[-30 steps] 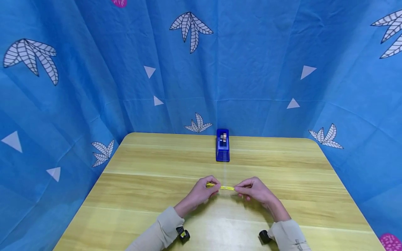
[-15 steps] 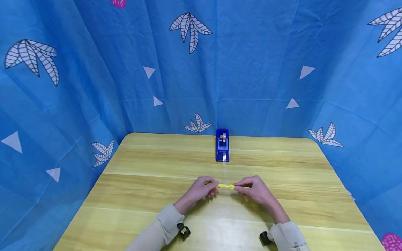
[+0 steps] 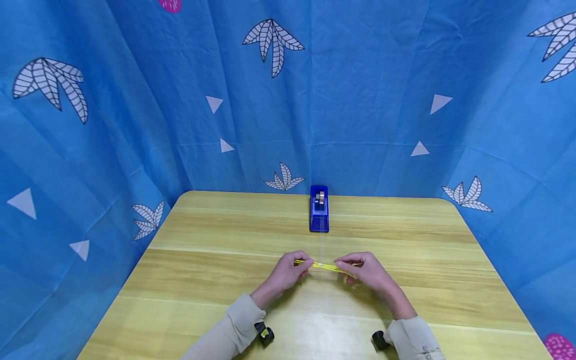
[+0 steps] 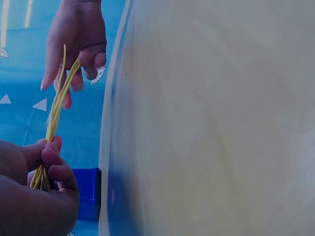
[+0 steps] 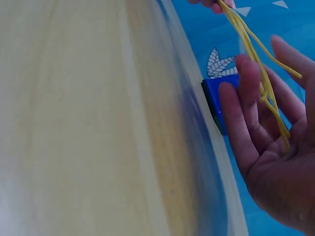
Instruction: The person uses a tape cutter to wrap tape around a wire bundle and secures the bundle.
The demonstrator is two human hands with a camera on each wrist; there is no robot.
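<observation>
My left hand point(image 3: 287, 272) pinches a bundle of thin yellow wires point(image 3: 323, 266) between thumb and fingers; in the left wrist view, the looped end point(image 4: 38, 179) shows below that grip. My right hand point(image 3: 368, 272) is at the other end of the bundle. In the right wrist view its fingers are spread and loosely bent, thumb apart, with the loose wires point(image 5: 253, 54) lying across in front of the palm. A clear strip of tape point(image 3: 321, 246) runs from the blue tape dispenser point(image 3: 319, 221) to the middle of the bundle.
The wood-grain table point(image 3: 216, 225) spreads out under both hands, and the dispenser stands near its far edge. A blue patterned curtain point(image 3: 360, 90) hangs behind and at both sides. Small black cameras point(image 3: 265, 336) are worn at both wrists.
The right thumb and fingertips have come apart from the wires they pinched. The bundle's right end now slants down and its wires fan out. The left hand stays nearly in place.
</observation>
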